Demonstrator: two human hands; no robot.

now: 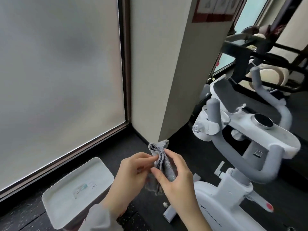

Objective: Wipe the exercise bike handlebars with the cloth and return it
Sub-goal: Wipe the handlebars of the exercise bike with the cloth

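Both my left hand (131, 174) and right hand (176, 179) pinch the bunched grey terry cloth (162, 161), left of the white exercise bike's grey padded handlebars (233, 147).

We can read little here. On the white body of the exercise bike (221, 212), low at right, a dark brand word runs along the housing; it looks like "MERACH", though blur leaves the letters uncertain. The white lidded box (78, 189) at lower left carries a small label with a pale picture and a short word beside it, too small for us to make out. A red-bordered poster (215, 7) high on the pillar shows pale figures, and none of its print is legible to us.
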